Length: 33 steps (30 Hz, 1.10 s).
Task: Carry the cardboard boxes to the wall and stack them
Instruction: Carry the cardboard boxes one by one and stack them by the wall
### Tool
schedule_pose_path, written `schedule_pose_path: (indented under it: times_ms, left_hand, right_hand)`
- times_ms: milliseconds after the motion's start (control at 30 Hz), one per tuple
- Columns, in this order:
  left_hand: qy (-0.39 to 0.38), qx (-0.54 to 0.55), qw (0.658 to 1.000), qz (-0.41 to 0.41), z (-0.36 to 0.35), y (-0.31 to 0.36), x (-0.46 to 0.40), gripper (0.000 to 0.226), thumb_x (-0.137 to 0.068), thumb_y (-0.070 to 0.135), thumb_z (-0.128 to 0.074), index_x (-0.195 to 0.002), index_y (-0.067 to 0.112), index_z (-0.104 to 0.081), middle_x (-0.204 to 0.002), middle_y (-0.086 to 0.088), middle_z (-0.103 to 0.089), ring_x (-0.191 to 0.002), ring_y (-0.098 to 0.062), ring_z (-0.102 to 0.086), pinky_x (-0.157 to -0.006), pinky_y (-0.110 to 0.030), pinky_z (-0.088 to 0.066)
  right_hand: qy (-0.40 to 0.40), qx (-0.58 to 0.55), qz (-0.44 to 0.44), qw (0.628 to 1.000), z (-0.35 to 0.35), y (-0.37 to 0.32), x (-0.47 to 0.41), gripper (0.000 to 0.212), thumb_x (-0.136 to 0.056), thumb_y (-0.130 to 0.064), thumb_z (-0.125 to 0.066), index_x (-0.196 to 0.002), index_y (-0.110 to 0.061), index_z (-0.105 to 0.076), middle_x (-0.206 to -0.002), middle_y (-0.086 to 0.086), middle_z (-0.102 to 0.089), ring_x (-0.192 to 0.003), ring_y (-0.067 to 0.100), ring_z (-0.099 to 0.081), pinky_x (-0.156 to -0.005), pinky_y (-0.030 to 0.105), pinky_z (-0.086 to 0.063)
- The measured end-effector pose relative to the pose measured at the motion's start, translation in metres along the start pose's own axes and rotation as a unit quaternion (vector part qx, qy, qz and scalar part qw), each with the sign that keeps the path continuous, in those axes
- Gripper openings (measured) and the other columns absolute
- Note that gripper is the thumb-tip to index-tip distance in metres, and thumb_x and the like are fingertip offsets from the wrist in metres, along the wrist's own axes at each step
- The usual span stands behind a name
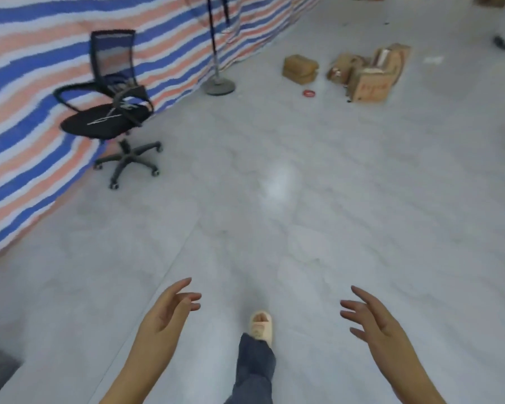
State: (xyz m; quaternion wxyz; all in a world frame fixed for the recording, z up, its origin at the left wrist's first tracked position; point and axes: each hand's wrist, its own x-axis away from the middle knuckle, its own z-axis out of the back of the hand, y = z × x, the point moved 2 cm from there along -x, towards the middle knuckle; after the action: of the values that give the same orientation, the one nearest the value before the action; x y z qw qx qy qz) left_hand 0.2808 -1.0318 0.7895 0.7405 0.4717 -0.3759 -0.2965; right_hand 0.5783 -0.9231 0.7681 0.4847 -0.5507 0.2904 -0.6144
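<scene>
Cardboard boxes (359,72): far off on the floor, upper right of view, well apart from both hands; none held.
Left hand (165,312): low in view, left of centre, palm turned inward, fingers loosely spread and relaxed, gripping nothing.
Right hand (375,319): low in view, right of centre, palm turned inward, fingers spread wide and relaxed, gripping nothing.
Foot (261,326): between the two hands, in a pale slipper, toes pointing forward, on the floor.
Trouser leg (255,363): dark blue-grey, running down from the slipper to the bottom edge.
Floor (303,214): pale grey, glossy, with a bright reflection near the middle.
Office chair (114,109): black, mesh back, five-wheel base, at the left just beside the striped sheet.
Striped sheet (27,68): blue, orange-pink and white bands, hanging along the left side down to the floor.
Stand (217,83): dark pole on a round grey base, close to the sheet, beyond the chair.
Small box (300,69): closed, brown, left of the larger group, apart from it.
Large box (370,86): tilted, red printing on its near face, touching other crumpled boxes behind.
Red ring (309,93): small, flat on the floor, between the small box and the large box.
</scene>
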Motion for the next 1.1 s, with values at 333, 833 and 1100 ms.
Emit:
schedule_pose_path:
  times_ms: [333,833,1100]
  left_hand:
    - [-0.082,-0.011,0.996,-0.037,-0.111,0.095,-0.193,0.027,-0.097,0.015,-0.048,-0.111,0.034,-0.06,-0.097,0.015,-0.071,-0.089,-0.003,-0.067,-0.102,-0.047,-0.043]
    - [-0.17,-0.061,0.982,-0.061,-0.274,0.209,-0.422,0.026,-0.096,0.02,-0.047,-0.116,0.035,-0.058,-0.102,0.018,-0.069,-0.093,-0.002,-0.066,-0.098,-0.039,-0.046]
    - [-0.15,-0.058,0.986,-0.043,-0.396,0.277,-0.544,0.028,-0.097,0.014,-0.046,-0.111,0.035,-0.059,-0.097,0.018,-0.071,-0.088,-0.002,-0.068,-0.098,-0.044,-0.046]
  right_hand:
    - [0.079,-0.004,0.021,0.997,0.046,-0.082,-0.169,0.026,-0.099,-0.02,-0.046,-0.118,-0.034,-0.057,-0.104,-0.01,-0.07,-0.096,0.005,-0.067,-0.093,0.037,-0.049]
    - [0.131,-0.034,-0.037,0.99,0.111,-0.137,-0.404,0.025,-0.098,-0.011,-0.046,-0.114,-0.027,-0.058,-0.103,-0.002,-0.069,-0.096,0.016,-0.066,-0.087,0.037,-0.047]
    - [0.125,-0.008,-0.025,0.992,0.187,-0.2,-0.576,0.027,-0.098,-0.012,-0.046,-0.111,-0.033,-0.058,-0.1,-0.008,-0.071,-0.092,0.009,-0.068,-0.083,0.033,-0.049]
